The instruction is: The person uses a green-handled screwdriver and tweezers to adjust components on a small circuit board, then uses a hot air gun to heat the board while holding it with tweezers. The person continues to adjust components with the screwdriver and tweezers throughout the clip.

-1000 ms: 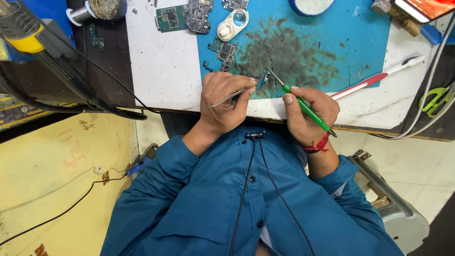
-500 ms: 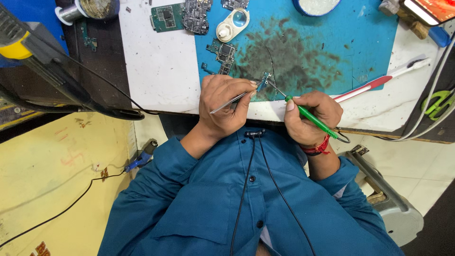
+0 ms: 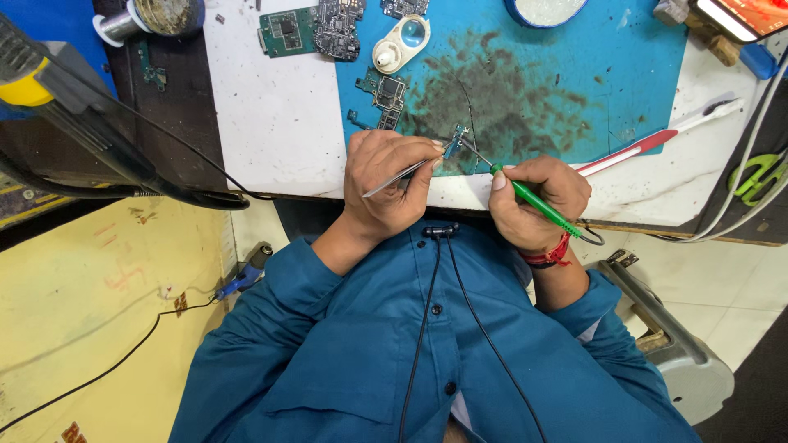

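Mid-rework on the small board, nothing finished yet.

Our left hand [image 3: 386, 184] is closed round tweezers [image 3: 400, 174], tips pinching the small board [image 3: 454, 142] at the near edge of the blue mat [image 3: 591, 74]. Our right hand [image 3: 538, 201] grips the green iron [image 3: 538, 201] like a pen, its tip touching the board or just short of it; we cannot tell which. So the board is picked out and held and the tool is on it, which we judge as the joint work in hand, not done. Left to do, as far as we can see: other boards [image 3: 316, 29] and a loupe [image 3: 400, 43] lie at the far side of the mat, untouched. A red-and-white tool [image 3: 657, 139] lies just right of the mat, unused.
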